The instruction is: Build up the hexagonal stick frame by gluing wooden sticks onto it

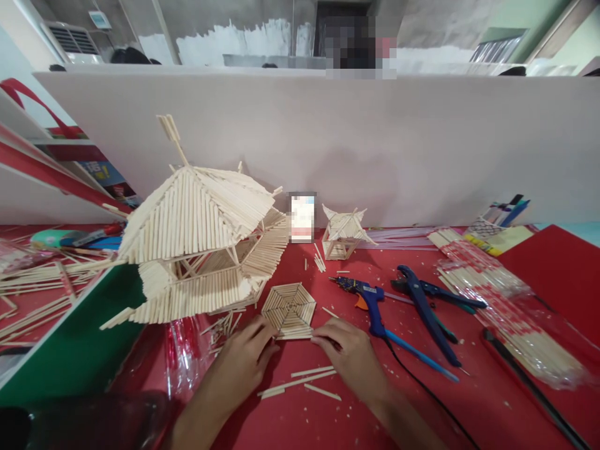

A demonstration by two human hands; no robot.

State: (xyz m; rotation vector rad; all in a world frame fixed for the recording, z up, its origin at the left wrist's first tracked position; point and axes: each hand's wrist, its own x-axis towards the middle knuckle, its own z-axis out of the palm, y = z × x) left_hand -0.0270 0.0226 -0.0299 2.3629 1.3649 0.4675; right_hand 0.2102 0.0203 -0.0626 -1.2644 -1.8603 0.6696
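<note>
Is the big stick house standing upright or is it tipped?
Tipped. The big stick house leans to the left, its roof spike slants and its base sits crooked on the red table.

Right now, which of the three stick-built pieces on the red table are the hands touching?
The flat hexagonal panel: the left hand and the right hand touch its near edge. The large pagoda and the small lantern-like model stand farther back, untouched.
</note>
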